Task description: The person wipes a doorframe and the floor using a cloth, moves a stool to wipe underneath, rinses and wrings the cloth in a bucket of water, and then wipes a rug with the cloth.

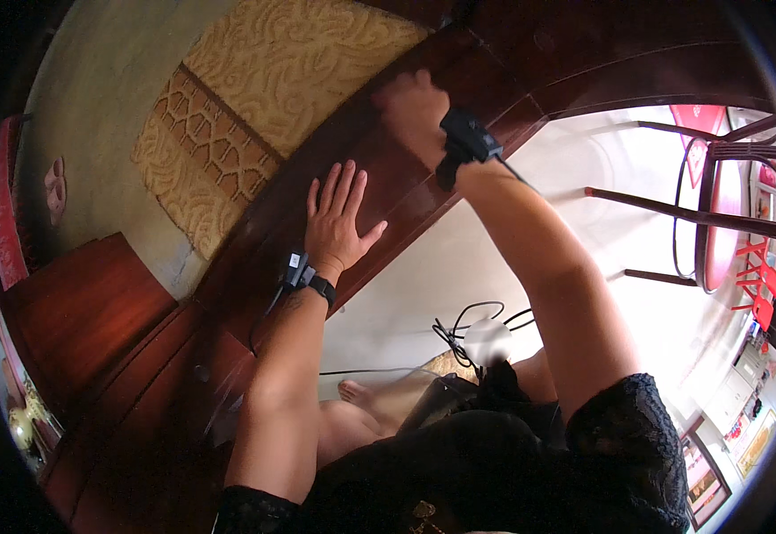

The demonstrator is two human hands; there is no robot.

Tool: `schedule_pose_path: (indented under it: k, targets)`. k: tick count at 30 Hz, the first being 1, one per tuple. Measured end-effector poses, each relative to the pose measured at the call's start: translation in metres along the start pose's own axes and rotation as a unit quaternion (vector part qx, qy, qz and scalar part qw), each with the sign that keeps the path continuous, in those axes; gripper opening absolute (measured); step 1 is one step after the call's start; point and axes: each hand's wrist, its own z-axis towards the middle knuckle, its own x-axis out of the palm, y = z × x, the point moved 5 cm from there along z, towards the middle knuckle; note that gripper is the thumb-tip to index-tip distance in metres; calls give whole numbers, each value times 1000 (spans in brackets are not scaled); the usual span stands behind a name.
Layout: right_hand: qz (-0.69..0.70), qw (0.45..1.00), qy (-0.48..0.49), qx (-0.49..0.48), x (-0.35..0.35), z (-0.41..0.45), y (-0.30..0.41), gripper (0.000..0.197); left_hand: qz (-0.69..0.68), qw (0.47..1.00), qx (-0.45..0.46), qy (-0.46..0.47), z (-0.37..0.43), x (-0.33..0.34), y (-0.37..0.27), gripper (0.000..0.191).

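Note:
My left hand [338, 223] lies palm down on or just over a glossy dark-red wooden surface [388, 190], its fingers spread and nothing in it. Farther along the wood is my right hand [416, 115], blurred, with the fingers curled in. Whether it holds anything is hidden. A black strap with a small device sits on each wrist, the left one [308, 277] and the right one [469, 143], and thin cables run from them. Past the wood's far edge lies a yellow-brown patterned mat [288, 73].
At the left are a brown wooden panel [87, 307] and pink slippers [56, 190]. A coil of black cable [458, 334] lies on the pale floor [421, 280] near my legs. On the right stand a dark-legged round-seated stool or chair [702, 213] and red folding stools [762, 280].

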Motion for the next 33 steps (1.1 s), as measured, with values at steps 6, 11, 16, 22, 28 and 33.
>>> schedule_pose_path:
  k: [6,11,16,22,28,33]
  targets:
    - [-73,991,-69,84,-1,41,-115,32,-24,1000,9,-11,9,-1,-7,90]
    - [-203,976,51,61,13,66,-123,29,-28,1000,7,-13,10,-3,-4,89]
    - [-138,987,63,-45,8,34,-23,26,-19,1000,-5,-5,-2,-6,4,88]
    - [59,998,-8,6,6,-25,116,22,-20,992,-64,109,5,12,3,77]
    - [106,986,84,-101,-23,1,99,23,14,997,-63,41,-15,7,24,75]
    - [-60,996,-49,-54,-5,63,-58,26,-52,998,15,-42,11,-6,1,86]
